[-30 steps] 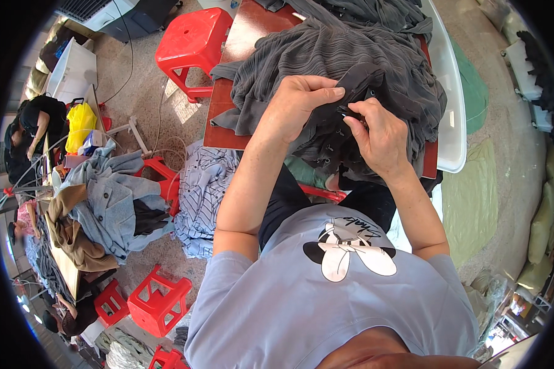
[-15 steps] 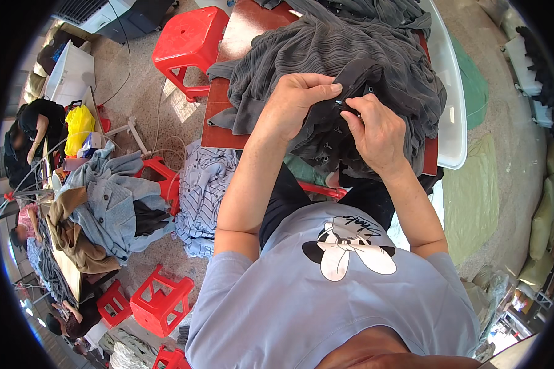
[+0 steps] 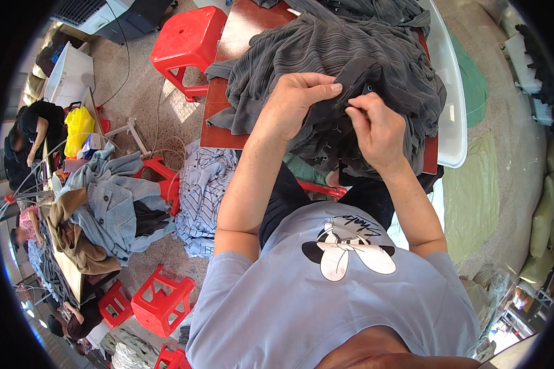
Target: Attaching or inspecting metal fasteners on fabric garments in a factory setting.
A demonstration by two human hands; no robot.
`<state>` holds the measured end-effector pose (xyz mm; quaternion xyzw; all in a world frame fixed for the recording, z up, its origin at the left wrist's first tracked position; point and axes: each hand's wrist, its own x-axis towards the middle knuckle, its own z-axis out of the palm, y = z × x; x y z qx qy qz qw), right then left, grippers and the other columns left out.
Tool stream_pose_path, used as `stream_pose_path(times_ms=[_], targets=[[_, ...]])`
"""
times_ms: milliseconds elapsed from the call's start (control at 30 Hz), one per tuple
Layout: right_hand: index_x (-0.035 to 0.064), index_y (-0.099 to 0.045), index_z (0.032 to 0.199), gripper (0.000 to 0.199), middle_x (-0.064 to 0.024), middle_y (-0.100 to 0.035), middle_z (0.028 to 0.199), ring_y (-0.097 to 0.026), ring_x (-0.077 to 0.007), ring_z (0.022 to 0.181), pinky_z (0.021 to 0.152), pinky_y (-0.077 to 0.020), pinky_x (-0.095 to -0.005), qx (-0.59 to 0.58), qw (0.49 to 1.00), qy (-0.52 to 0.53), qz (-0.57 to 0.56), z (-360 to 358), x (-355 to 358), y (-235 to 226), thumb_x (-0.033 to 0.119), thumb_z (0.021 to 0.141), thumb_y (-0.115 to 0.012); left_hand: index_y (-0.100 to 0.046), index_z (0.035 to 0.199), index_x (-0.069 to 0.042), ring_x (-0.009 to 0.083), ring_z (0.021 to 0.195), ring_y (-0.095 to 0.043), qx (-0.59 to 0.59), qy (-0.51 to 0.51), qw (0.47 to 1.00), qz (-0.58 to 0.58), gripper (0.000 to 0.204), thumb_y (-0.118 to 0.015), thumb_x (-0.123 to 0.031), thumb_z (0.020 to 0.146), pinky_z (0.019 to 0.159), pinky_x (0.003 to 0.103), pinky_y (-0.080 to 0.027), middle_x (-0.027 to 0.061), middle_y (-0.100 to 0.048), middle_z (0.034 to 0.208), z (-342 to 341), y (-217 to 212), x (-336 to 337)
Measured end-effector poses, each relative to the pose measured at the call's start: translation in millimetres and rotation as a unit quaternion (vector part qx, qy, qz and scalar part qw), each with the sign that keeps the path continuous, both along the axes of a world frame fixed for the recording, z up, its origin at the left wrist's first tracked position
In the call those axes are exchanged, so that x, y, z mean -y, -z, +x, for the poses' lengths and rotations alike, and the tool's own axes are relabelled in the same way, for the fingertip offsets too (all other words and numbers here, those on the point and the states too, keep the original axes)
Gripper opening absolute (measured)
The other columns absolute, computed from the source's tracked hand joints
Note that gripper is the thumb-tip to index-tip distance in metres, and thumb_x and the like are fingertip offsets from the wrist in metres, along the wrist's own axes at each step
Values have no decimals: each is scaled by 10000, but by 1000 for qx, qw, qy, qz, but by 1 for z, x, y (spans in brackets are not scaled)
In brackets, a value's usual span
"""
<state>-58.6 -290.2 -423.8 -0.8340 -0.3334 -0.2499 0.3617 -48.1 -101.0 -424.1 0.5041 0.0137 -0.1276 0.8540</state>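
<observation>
A dark grey ribbed garment lies heaped in front of me. Its black edge band is pinched between the thumb and fingers of my left hand. Small metal hooks show along the dark cloth below the band. Just right of my left thumb, my right hand is closed in a pinch close over the band. Whatever its fingertips hold is too small to make out.
The heap rests on a reddish-brown table beside a white plastic tub. Red stools stand at the left. A striped blue garment and a grey-blue knit garment lie left of me. People work at the far left.
My right fingertips have drawn slightly right, away from my left thumb. A small shiny bit seen at them before no longer shows. My left hand keeps its hold on the band.
</observation>
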Motion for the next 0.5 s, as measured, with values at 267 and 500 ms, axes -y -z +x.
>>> stream_pose_path(times_ms=[267, 500], targets=[[44, -589, 1011, 194, -84, -632, 838, -645, -232, 643, 574, -503, -318, -61, 998, -9, 17, 1, 6, -9, 122, 883, -713, -719, 1005, 76, 125, 790, -666, 4, -13, 1000, 8, 198, -726, -61, 864, 728, 233, -520, 110, -724, 898, 1, -3, 1], [70, -584, 1012, 242, -65, -594, 800, -622, -247, 641, 562, -496, -341, 70, 996, 22, -60, -1, 4, -3, 150, 845, -741, -713, 1003, 78, 123, 783, -662, 11, -17, 1000, 12, 205, -732, -64, 855, 711, 232, -514, 107, -721, 896, 1, -1, 4]])
